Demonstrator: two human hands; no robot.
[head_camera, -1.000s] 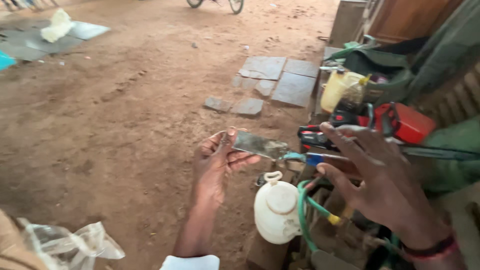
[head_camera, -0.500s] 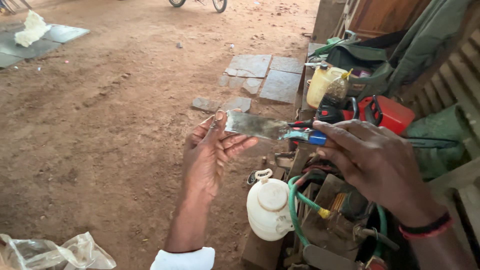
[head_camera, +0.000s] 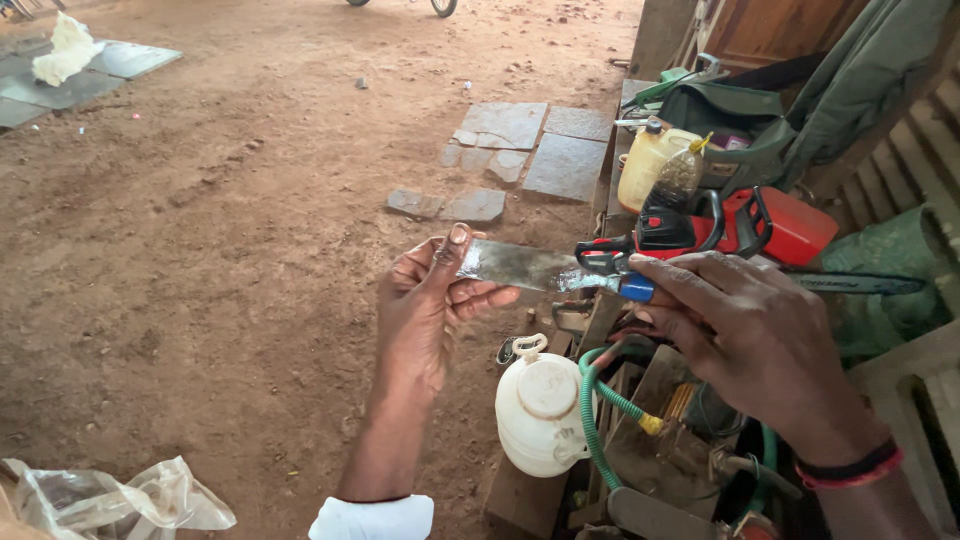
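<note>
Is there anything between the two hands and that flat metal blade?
Nothing visible. The left hand already pinches the tip of the metal blade, and the right hand grips its blue handle. The white jug sits below, clear of it.

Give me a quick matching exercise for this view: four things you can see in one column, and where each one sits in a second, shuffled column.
1. flat grey metal blade
2. white plastic jug
3. red chainsaw
4. clear plastic bag

A. bottom left corner, on the dirt
B. on the bench, beyond the right hand
C. below the blade, beside the green hose
D. held between the left hand and the right hand

Pairs: 1-D, 2-C, 3-B, 4-A
</note>
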